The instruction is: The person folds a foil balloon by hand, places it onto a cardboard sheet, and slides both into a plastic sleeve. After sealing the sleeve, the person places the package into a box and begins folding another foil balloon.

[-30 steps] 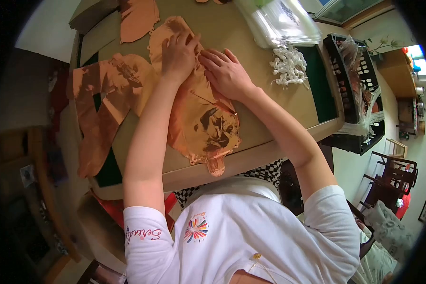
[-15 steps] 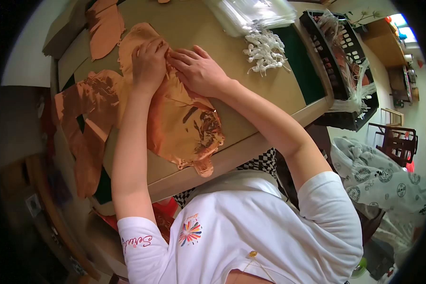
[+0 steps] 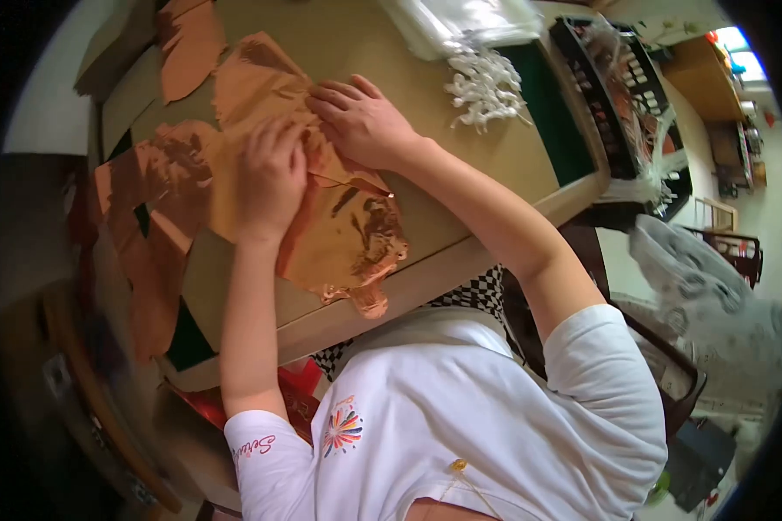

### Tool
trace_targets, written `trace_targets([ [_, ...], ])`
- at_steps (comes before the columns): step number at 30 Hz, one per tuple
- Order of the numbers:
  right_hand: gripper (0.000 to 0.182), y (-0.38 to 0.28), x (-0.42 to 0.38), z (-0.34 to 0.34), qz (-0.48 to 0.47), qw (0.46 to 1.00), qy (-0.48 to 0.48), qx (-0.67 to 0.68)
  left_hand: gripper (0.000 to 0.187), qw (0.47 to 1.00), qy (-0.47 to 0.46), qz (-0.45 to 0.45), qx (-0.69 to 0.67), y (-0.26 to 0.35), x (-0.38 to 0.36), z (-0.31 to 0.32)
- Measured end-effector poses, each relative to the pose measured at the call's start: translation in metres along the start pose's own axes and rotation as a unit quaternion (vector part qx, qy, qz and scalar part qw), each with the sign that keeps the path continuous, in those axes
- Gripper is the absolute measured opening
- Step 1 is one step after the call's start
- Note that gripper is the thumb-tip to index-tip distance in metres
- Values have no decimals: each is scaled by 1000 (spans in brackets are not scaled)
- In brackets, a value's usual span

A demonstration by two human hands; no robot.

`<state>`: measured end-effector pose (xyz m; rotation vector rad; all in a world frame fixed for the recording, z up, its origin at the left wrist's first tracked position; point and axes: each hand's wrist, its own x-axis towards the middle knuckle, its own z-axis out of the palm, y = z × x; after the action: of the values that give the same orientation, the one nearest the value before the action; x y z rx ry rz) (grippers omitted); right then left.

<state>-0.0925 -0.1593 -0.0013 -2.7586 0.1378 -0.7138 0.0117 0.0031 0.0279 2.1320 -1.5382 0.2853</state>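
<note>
A flat, crinkled copper-coloured foil balloon [image 3: 339, 234] lies near the table's front edge, its lower part shiny and creased. My left hand [image 3: 274, 174], slightly blurred, rests palm down on its middle, fingers loosely stretched and a little apart. On the other side of the foil, my right hand [image 3: 361, 122] has its fingertips pressed on a gathered fold, with the thumb hidden underneath. The two hands are apart, with creased foil between them.
More copper foil pieces [image 3: 152, 187] lie at the left, another [image 3: 191, 48] at the far left. Clear plastic sleeves [image 3: 469, 22] and a bunch of white strings [image 3: 487, 87] are at the back right. A black crate [image 3: 582, 78] stands beside the table.
My left hand has moved down the foil toward me, away from my right fingertips. The foil's upper part now lies more spread out. My right hand stays nearly in place.
</note>
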Motion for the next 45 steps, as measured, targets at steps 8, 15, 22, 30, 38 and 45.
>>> trace_targets([
  [8, 40, -3, 4, -9, 4, 999, -36, 2, 28, 999, 50, -13, 6, -3, 29, 29],
  [15, 40, -2, 5, -11, 23, 998, -54, 8, 31, 998, 43, -30, 15, -20, 30, 46],
  [22, 38, 13, 33, -12, 5, 997, -70, 24, 41, 998, 42, -56, -5, -12, 32, 39],
  [30, 43, 32, 77, 7, -27, 998, -54, -28, 51, 997, 16, -75, -24, -11, 32, 34],
  [38, 33, 46, 127, 30, -30, 992, -82, -96, 49, 997, 16, -76, -21, -11, 32, 35],
  [45, 31, 47, 130, 30, 155, 968, 18, 196, 47, 997, 25, -76, -3, -9, 32, 35],
])
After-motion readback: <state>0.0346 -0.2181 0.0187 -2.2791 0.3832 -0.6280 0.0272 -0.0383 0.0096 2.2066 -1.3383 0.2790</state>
